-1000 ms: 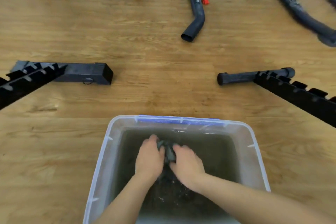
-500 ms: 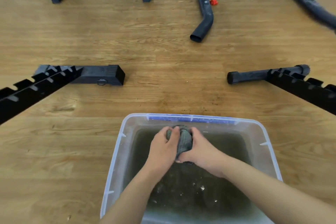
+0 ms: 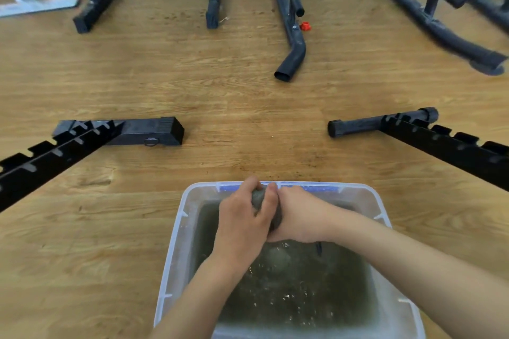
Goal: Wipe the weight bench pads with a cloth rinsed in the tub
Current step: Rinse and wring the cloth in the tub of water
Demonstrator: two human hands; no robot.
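A clear plastic tub [image 3: 176, 239] of murky water stands on the wooden floor right below me. Above its far half, my left hand [image 3: 242, 217] and my right hand [image 3: 300, 215] both grip a balled-up dark grey cloth [image 3: 259, 198], squeezed between them so only a small part shows. Water drips from it and ripples the surface underneath. No bench pad is in view.
Black notched metal bars lie on the floor at left [image 3: 55, 151] and right [image 3: 440, 143] of the tub. Further off stand black equipment legs [image 3: 212, 3], a bent black tube [image 3: 292, 55] with a small red knob [image 3: 305, 26], and a white frame foot [image 3: 38, 5].
Both hands lifted the cloth out of the water and up over the tub's far half, squeezing it tighter. The camera has tilted up, showing more of the room.
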